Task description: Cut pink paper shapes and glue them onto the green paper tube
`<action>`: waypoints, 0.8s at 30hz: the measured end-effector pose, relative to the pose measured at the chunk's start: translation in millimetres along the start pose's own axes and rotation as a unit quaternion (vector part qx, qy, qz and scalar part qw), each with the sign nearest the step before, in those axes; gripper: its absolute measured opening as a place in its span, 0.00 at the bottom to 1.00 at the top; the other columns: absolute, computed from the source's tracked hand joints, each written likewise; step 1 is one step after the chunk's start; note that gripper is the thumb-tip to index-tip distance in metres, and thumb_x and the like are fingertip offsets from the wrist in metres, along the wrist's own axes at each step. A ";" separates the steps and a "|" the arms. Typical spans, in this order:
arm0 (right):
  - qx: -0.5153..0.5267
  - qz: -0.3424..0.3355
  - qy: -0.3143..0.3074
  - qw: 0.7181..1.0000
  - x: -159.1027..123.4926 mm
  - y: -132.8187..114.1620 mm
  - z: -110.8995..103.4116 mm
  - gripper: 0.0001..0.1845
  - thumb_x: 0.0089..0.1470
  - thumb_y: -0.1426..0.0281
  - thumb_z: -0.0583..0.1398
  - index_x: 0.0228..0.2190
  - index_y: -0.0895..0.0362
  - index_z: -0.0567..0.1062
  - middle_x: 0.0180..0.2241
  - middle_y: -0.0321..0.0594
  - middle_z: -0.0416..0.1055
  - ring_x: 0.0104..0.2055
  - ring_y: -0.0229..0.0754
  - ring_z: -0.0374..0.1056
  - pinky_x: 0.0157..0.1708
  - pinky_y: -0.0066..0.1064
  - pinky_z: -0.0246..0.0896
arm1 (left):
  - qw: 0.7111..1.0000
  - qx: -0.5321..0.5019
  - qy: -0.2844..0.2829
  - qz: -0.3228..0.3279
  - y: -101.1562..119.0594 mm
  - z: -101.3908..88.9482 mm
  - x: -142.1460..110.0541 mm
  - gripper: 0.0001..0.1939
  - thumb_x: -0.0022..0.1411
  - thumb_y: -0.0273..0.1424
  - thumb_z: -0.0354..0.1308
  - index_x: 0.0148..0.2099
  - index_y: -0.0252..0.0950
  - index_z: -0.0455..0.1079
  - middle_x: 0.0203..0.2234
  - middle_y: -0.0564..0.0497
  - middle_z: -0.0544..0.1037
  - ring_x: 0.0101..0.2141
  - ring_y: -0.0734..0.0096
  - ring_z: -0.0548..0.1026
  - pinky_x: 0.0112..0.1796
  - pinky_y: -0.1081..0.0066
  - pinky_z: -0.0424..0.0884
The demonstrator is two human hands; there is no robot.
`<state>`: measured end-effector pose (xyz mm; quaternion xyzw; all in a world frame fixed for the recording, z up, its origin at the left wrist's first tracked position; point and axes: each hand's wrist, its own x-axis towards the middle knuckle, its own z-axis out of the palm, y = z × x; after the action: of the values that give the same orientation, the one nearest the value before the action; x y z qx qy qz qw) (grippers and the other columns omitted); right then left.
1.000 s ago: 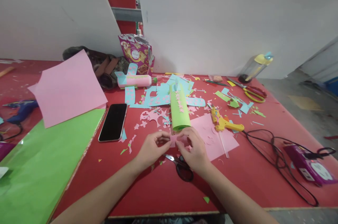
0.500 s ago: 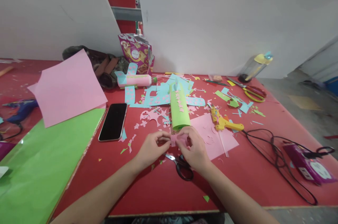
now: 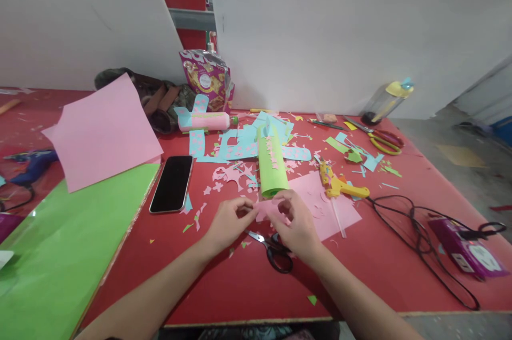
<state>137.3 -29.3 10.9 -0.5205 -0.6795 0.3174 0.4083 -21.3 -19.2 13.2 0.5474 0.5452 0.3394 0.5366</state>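
Between my two hands is a small piece of pink paper (image 3: 264,208). My left hand (image 3: 232,222) pinches its left end with thumb and fingertips. On the other side, my right hand (image 3: 295,222) is closed on the right part, partly covering it. Just beyond them lies a green paper-covered tube (image 3: 271,166) with a row of pink stars and light-blue wing-like pieces. Below the hands, black-handled scissors (image 3: 276,254) rest on the red table (image 3: 224,286). A cut pink sheet (image 3: 340,217) lies right of my right hand.
A yellow glue gun (image 3: 344,188) with a looping cord leads to a purple power box (image 3: 466,249). At left are a phone (image 3: 172,184), large pink sheet (image 3: 108,134) and green sheet (image 3: 80,244). A pink bottle (image 3: 208,122), shears (image 3: 384,140) and paper scraps lie farther back.
The pink paper now looks flatter and more stretched out between my fingers. My left hand has shifted slightly left and up; the right has barely moved.
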 end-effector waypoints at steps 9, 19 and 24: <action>-0.369 -0.030 -0.322 0.872 -13.7 -26.0 -20.2 0.03 0.46 0.77 0.56 0.28 0.59 0.67 0.29 0.44 0.69 0.31 0.45 0.66 0.29 0.33 0.57 | 0.994 -0.075 0.071 -0.028 -6.7 -17.6 14.6 0.11 0.48 0.37 0.56 0.26 0.33 0.67 0.20 0.50 0.75 0.24 0.69 0.73 0.29 0.71 0.67; -0.435 -0.066 -0.299 0.846 -32.3 -25.8 -5.4 0.12 0.43 0.86 0.52 0.27 0.59 0.68 0.28 0.48 0.70 0.29 0.47 0.66 0.26 0.34 0.56 | 0.980 -0.141 0.136 -0.043 -8.3 -19.2 15.9 0.12 0.44 0.37 0.60 0.26 0.33 0.68 0.19 0.54 0.71 0.24 0.74 0.69 0.29 0.75 0.63; -0.210 0.052 -0.240 0.946 -20.0 -25.5 -28.4 0.09 0.41 0.82 0.52 0.22 0.55 0.61 0.21 0.34 0.64 0.21 0.37 0.59 0.21 0.27 0.51 | 0.962 -0.214 0.162 -0.039 -5.9 -21.6 18.9 0.13 0.43 0.37 0.61 0.25 0.33 0.67 0.18 0.56 0.70 0.23 0.78 0.68 0.30 0.76 0.65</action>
<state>153.5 -55.0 41.5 -0.5377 -0.7804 0.3038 0.0978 -40.1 2.7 7.6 0.3355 0.5604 0.5112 0.5585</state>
